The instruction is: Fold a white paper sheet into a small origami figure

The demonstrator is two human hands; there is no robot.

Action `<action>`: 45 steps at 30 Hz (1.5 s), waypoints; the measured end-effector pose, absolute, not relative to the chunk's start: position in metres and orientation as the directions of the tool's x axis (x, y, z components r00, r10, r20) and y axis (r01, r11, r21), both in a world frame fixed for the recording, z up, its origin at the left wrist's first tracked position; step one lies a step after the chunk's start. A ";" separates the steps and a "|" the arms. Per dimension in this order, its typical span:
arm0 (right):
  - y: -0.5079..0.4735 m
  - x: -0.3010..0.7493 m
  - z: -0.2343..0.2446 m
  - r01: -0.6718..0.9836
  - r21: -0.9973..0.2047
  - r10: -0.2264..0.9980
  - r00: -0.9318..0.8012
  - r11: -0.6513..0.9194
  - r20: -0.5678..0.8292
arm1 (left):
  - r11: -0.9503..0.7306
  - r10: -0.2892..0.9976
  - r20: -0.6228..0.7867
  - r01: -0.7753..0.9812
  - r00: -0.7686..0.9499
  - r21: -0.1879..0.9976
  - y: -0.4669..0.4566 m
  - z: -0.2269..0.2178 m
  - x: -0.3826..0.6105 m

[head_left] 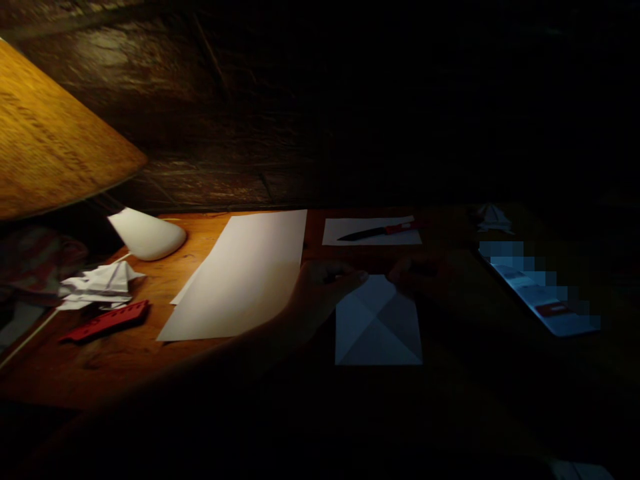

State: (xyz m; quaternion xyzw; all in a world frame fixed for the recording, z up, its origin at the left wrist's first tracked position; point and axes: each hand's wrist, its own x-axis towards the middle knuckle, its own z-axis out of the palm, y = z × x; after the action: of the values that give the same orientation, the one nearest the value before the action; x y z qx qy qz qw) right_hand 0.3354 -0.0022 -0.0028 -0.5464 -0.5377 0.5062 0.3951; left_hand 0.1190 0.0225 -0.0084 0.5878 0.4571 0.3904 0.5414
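Pinching the upper left corner of the creased paper (379, 327), the left hand (320, 283) has its thumb and fingers closed there, on the near side of the knife (383, 231). The right hand (413, 270) meets the upper right corner, nearer the knife's handle, but in such darkness I cannot tell whether its fingers grip. Dim light could let edges slip out of line; uneven pulling could tear the paper. A hand straying forward might catch the knife's bare blade.
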 end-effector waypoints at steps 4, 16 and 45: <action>-0.004 0.332 0.001 0.206 -0.977 0.995 -0.071 -0.050 -0.065 | 0.003 0.971 -0.019 0.066 0.239 0.998 0.021 -0.008 0.120; 0.004 0.345 -0.010 0.311 -0.947 0.995 0.081 -0.082 -0.060 | 0.048 0.983 -0.029 -0.099 0.181 0.994 0.033 -0.015 0.117; 0.003 0.339 0.005 0.216 -0.962 0.984 -0.018 -0.168 -0.176 | 0.214 0.970 -0.183 -0.210 0.158 0.954 0.031 -0.013 0.118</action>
State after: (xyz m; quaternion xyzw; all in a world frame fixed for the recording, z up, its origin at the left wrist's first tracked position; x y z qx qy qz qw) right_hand 0.3394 0.0031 0.0050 -0.5829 -0.5148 0.4940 0.3888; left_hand 0.1182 0.0310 -0.0130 0.4199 0.4525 0.4652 0.6344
